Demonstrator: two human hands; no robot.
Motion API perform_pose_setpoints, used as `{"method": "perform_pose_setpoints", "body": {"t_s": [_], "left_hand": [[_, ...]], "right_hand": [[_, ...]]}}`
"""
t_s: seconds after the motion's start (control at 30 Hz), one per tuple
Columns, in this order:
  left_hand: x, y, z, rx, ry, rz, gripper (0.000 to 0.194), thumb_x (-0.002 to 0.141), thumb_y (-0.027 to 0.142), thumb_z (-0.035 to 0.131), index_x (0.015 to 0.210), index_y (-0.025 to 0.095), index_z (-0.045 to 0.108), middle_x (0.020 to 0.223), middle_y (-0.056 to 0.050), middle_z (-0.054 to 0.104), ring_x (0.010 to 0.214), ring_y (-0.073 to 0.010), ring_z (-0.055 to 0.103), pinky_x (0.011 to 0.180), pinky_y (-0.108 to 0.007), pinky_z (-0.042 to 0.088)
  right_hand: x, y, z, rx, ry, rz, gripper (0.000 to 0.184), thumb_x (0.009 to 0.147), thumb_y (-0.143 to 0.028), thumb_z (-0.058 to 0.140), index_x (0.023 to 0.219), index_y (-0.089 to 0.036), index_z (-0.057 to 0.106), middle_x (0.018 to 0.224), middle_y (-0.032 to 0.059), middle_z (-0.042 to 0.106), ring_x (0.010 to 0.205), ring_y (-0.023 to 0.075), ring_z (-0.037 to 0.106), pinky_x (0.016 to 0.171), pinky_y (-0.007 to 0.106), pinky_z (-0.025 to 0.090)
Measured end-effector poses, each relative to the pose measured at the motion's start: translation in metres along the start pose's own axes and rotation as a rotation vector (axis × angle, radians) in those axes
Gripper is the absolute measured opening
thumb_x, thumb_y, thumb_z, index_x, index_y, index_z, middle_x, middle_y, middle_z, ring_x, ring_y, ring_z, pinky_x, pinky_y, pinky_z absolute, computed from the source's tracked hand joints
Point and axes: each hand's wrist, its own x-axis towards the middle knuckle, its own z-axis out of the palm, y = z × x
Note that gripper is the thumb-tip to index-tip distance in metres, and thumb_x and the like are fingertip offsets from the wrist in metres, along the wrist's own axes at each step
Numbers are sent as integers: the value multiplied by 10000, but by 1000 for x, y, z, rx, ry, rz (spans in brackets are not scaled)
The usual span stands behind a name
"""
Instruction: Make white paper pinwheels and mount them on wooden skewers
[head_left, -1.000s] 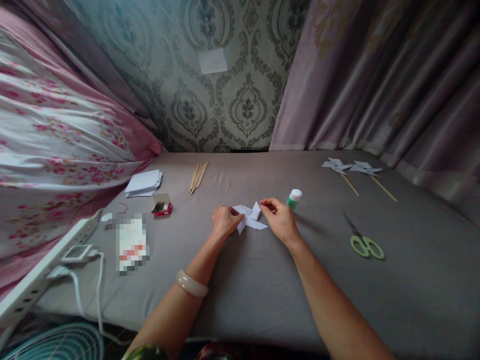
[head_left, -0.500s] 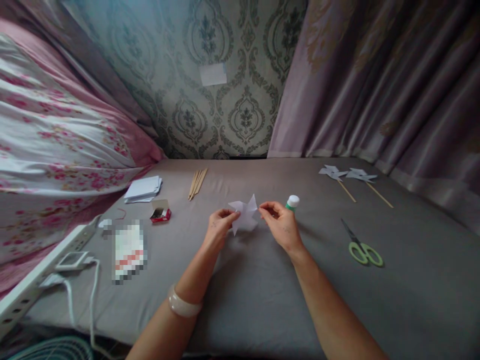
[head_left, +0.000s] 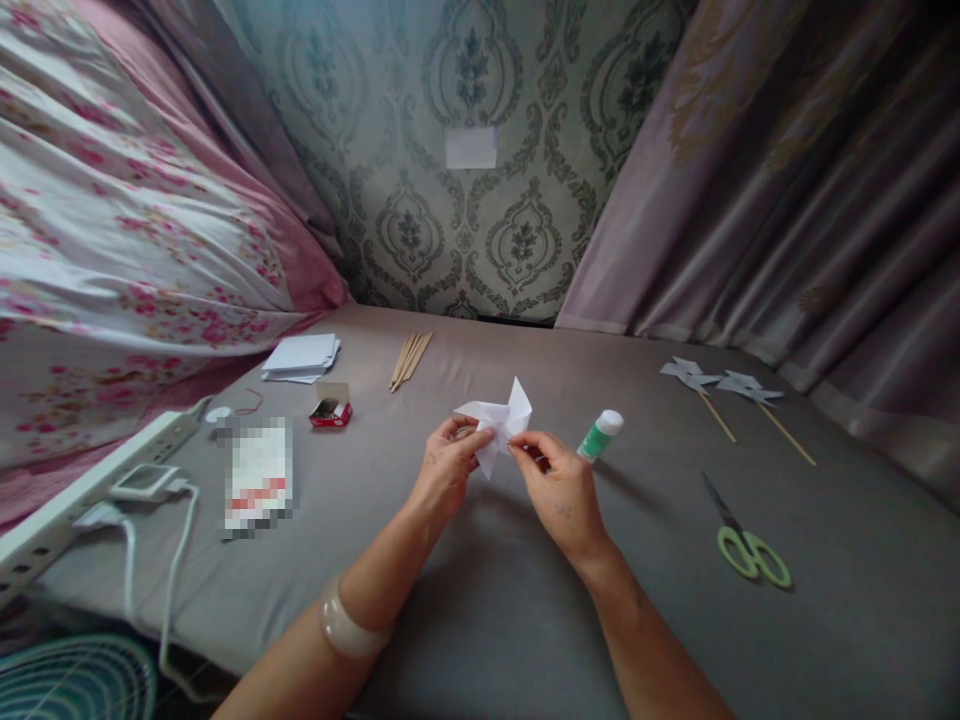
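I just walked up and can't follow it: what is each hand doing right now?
Left hand: closed on the folded white paper.
Right hand: fingertips pinched together at the paper; grip unclear.

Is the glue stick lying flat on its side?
No, the glue stick stands on its end beside the right hand, its white cap at the top.

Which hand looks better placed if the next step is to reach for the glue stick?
Right, most likely: the right hand is right beside the glue stick, while the left hand is farther off, across the folded paper pinwheel, which it grips.
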Motion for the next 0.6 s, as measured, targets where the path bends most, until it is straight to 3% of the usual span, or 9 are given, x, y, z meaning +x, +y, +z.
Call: {"method": "perform_pose_setpoints", "body": {"t_s": [0.2,0.4,0.6], "left_hand": [[-5,1,3,-16,-130,-3,327,474,259,830,729,116,686,709,-27,671,589,-102,580,583,-223,426],[-7,-2,1,33,-189,20,234,546,285,808,696,134,711,676,-23,672,570,-93,539,588,-230,389],[-11,0,2,88,-222,44,214,577,308,797,668,133,715,659,-23,667,590,-98,532,602,-231,380]], "right_hand": [[0,1,2,-80,49,-82,116,849,-199,555,816,-211,665,841,38,628,765,156,604,707,283,491],[-1,3,3,-85,137,-85,107,841,-218,588,836,-221,695,835,25,523,713,130,551,680,277,506],[0,4,3,-56,149,-77,101,842,-235,597,835,-210,695,864,31,512,745,131,540,699,283,512]]}}
